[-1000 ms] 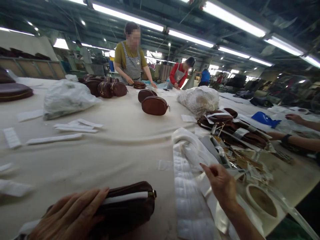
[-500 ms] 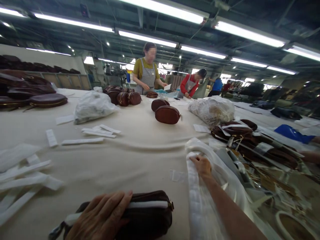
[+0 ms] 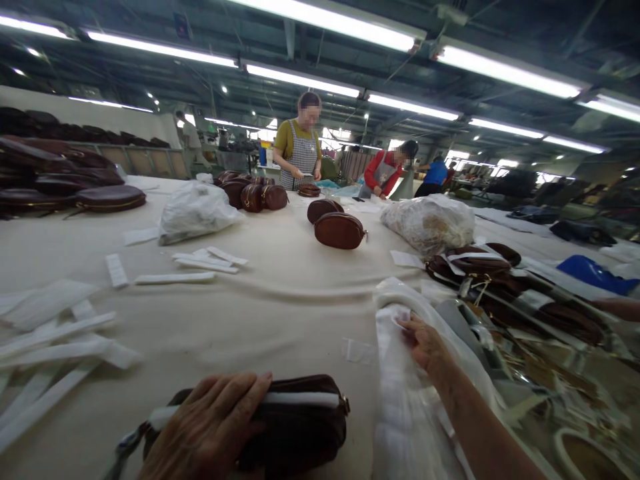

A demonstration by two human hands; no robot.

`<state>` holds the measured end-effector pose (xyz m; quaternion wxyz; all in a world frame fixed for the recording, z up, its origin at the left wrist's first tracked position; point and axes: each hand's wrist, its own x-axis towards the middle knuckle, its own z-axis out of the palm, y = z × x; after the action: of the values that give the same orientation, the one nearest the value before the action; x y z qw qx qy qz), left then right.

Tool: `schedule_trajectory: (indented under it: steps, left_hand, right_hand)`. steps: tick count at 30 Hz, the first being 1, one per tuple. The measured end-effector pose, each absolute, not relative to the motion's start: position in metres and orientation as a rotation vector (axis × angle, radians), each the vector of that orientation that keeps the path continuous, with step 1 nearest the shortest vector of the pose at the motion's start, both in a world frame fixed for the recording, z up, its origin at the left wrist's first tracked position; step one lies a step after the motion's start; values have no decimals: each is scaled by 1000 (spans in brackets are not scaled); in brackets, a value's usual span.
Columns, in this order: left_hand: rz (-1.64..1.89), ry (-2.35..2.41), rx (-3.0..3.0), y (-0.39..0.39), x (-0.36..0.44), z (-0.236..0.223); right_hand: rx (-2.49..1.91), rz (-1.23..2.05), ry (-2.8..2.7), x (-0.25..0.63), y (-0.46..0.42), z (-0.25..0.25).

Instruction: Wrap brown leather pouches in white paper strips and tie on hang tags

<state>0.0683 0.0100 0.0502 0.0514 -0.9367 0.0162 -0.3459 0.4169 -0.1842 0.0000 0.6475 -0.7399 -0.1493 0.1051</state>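
Cream cloth covers our desk (image 3: 280, 320). At its right, clutter crowds around our right hand (image 3: 424, 343), whose fingertips are pinched together on white plastic (image 3: 400, 380). Beyond it, a filled clear bag (image 3: 430, 223) shows brownish contents; those of the whitish bag (image 3: 197, 212) we can't make out. Our left hand (image 3: 215, 420) lies over the dark pouch (image 3: 300, 430), near us; we can't tell whether its grip is clamped. White strips (image 3: 175, 278) lie further left.
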Motion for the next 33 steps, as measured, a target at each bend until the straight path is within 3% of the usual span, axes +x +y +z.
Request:
schedule_trajectory:
  steps: [7, 12, 15, 20, 23, 30, 33]
  left_hand:
    - [-998, 11, -2858, 5, 67, 58]
    - [-1147, 15, -2862, 4, 71, 54]
    - [-1177, -15, -2894, 4, 72, 53]
    - [-1047, -208, -3084, 5, 66, 56]
    - [-997, -405, -3166, 5, 63, 58]
    - [-1063, -56, -3217, 7, 63, 62]
    - [-927, -74, -3209, 6, 62, 59]
  right_hand:
    - [-1637, 263, -253, 418, -163, 22]
    - [-1578, 254, -389, 388, -146, 46]
    - [-1543, 228, -719, 344, -129, 65]
    - [-1233, 36, -1886, 280, -105, 87]
    - [-1157, 64, -2004, 269, -93, 86]
    - [-1209, 296, -2013, 270, -73, 74]
    - [-1218, 389, -2019, 270, -64, 70]
